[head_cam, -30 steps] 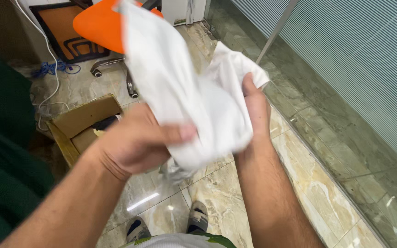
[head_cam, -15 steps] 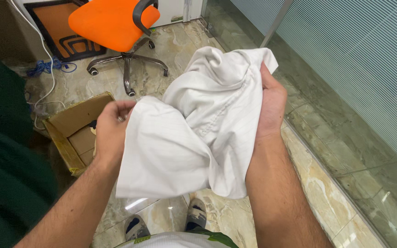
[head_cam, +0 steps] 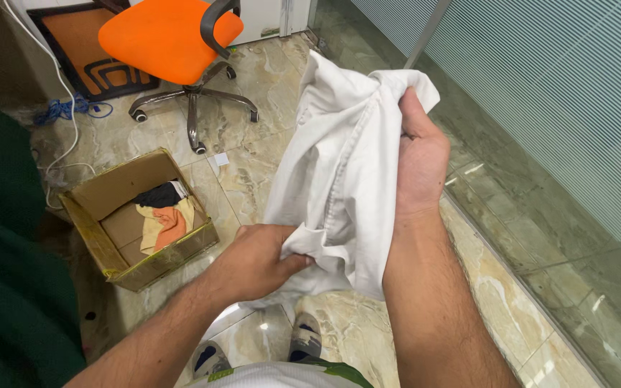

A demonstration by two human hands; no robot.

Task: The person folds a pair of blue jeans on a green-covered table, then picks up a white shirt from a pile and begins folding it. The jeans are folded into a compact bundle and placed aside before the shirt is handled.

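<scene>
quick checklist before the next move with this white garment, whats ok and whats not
1. Right hand has a grip on the white garment at its upper bunched end: ok.
2. Left hand has a grip on the lower edge of the cloth: ok.
3. Garment clear of the floor: ok, it hangs between the hands above the shoes.
4. Garment spread flat and smooth: not ok, it is bunched and creased.
5. Cardboard box open: ok, flaps are open, with black, yellow and orange cloths inside.
6. Orange office chair out of the way: ok, it stands beyond the box, apart from the hands.
</scene>
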